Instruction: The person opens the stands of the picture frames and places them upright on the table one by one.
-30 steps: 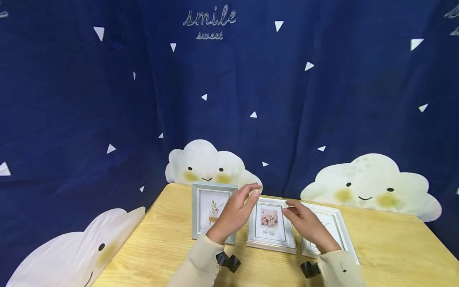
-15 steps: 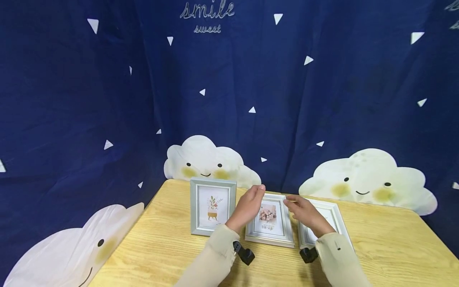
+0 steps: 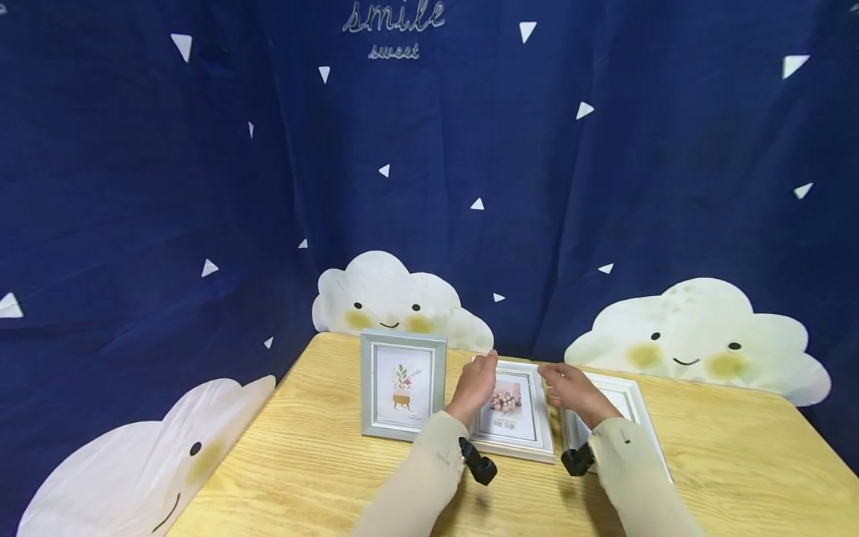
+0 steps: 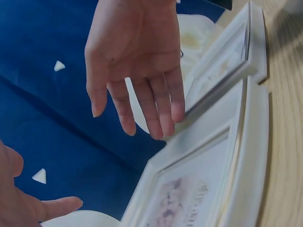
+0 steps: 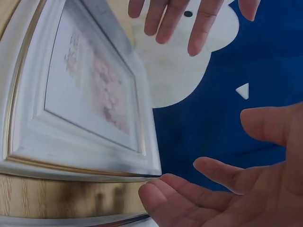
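Note:
In the head view, a white picture frame (image 3: 513, 425) with a pink flower print leans back on the table between my two hands. My left hand (image 3: 473, 386) is at its upper left corner; the left wrist view has its fingers loosely extended, tips close beside the frame's upper edge. On the other side, my right hand (image 3: 574, 392) has its fingertips right at the upper right corner, fingers slightly bent and thumb apart in the right wrist view. Neither hand grips anything. A grey-blue frame (image 3: 403, 384) with a potted plant print stands left; a white frame (image 3: 646, 425) at right is partly hidden by my right hand.
The wooden table (image 3: 725, 462) carries the row of frames near its back edge. Behind it hangs a blue curtain (image 3: 429, 149) printed with clouds and triangles. Each sleeved wrist wears a small black camera, such as the left camera (image 3: 479, 464).
My left hand has moved right, from in front of the grey-blue frame to the middle frame's upper left corner. My right hand has shifted slightly. The frames appear unmoved.

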A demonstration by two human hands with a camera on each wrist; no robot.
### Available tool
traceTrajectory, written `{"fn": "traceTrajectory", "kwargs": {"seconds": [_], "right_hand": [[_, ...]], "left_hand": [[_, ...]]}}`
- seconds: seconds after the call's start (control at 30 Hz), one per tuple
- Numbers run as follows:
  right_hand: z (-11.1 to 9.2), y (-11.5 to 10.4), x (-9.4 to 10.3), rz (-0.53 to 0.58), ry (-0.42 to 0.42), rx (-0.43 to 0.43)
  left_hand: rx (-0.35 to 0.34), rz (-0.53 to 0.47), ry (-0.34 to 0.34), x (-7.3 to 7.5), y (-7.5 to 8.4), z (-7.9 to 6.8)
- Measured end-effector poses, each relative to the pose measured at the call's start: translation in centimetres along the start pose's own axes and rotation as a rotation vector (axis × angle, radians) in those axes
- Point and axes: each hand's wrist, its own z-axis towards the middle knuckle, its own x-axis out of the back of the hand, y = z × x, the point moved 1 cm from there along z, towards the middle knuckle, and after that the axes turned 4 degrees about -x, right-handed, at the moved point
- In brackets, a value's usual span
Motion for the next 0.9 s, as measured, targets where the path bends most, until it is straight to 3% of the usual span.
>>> {"fn": "traceTrajectory", "kwargs": {"seconds": [0.47,0.63,0.9], "right_hand": [[2.1,1.5,-0.5,0.073,-0.013,-0.065],[2.6,1.6,-0.4,0.076,-0.012,-0.060],[2.9,1.6,-0.6,0.042,0.000,-0.092]], "left_hand": [[0.177,-0.062,0.081,-2.0,-2.2,1.6],[0.190,-0.062,0.090,-2.0,-2.5,1.9],[0.134,-0.012,0.064,-1.9,-3.1,2.1]]}}
